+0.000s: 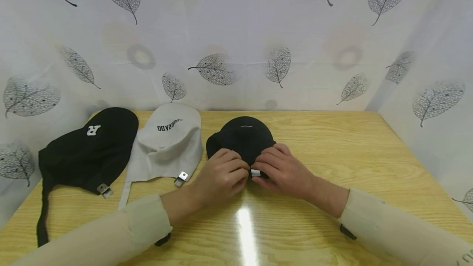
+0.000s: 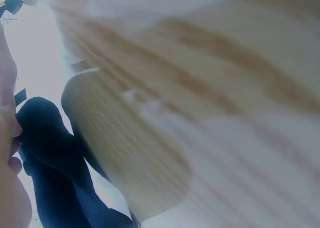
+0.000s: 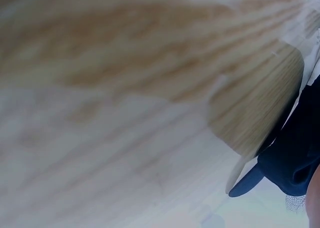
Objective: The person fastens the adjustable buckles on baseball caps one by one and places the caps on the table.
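Observation:
Across the middle of the table sits a black cap [image 1: 246,134] with a short white line on it. My left hand [image 1: 219,175], fingers curled, grips its near edge on the left. My right hand [image 1: 284,168] pinches the same edge from the right, and a small white piece [image 1: 256,173], maybe a tag or clasp, shows by its fingertips. Both hands nearly meet there, covering that part of the cap. In the left wrist view the cap [image 2: 57,173] looks dark blue beside the hand [image 2: 10,183]; the right wrist view catches it [image 3: 295,143] at the right edge.
Left of the hands lie a pale cap [image 1: 162,138] with dark lettering and a black cap [image 1: 85,155] with a white R. Metal buckles [image 1: 181,178] show on their straps. The wooden table [image 1: 351,147] meets a leaf-patterned curtain [image 1: 244,24] behind and at both sides.

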A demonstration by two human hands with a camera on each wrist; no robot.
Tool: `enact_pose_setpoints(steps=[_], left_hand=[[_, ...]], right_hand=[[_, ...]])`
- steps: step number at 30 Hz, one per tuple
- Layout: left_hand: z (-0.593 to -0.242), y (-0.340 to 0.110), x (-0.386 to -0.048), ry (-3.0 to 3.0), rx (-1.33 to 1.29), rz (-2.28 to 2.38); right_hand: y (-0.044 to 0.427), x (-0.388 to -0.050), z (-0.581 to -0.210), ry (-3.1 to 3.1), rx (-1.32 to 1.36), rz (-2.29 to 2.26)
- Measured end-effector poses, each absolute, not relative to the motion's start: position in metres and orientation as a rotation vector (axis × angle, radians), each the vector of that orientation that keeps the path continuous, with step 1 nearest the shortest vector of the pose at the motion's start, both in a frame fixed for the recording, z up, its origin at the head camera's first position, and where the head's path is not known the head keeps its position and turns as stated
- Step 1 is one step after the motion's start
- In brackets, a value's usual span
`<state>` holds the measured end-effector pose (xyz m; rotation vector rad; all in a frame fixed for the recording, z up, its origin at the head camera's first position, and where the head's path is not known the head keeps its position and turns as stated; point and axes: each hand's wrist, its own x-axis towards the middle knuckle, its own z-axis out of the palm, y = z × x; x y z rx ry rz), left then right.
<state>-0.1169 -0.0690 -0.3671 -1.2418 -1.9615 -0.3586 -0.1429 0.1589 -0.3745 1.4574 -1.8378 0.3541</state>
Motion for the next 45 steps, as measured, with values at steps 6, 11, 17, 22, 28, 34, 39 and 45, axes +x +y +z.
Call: enact_pose_setpoints(steps=[6, 11, 17, 22, 28, 34, 39, 45], left_hand=[[-0.3668, -0.0678, -0.1162, -1.977, -1.227, -0.358], [-0.3667, -0.0686, -0.1152, -2.016, -1.219, -0.363], [-0.3677, -0.0732, -0.1146, -2.067, -1.218, -0.387], [-0.3678, -0.0773, -0.1149, -2.085, -1.251, -0.419], [-0.3686, -0.0766, -0.1173, -2.042, -1.292, -0.459], [-0.3696, -0.0757, -0.119, -2.008, -1.31, -0.497], [-0.369, -0.0762, -0.1193, -2.001, -1.306, -0.514], [-0.3683, -0.0768, -0.1193, -1.954, -1.314, -0.51]], right_hand=[[0.1593, -0.1426, -0.3747, -1.832, 1.453, 0.358], [0.16, -0.1427, -0.3749, -1.831, 1.452, 0.36], [0.16, -0.1429, -0.3742, -1.83, 1.455, 0.362], [0.1599, -0.1431, -0.374, -1.814, 1.461, 0.375], [0.1604, -0.1429, -0.3729, -1.788, 1.479, 0.388], [0.1601, -0.1429, -0.3722, -1.759, 1.491, 0.383], [0.1599, -0.1428, -0.3719, -1.759, 1.494, 0.377], [0.1604, -0.1424, -0.3722, -1.78, 1.487, 0.378]])
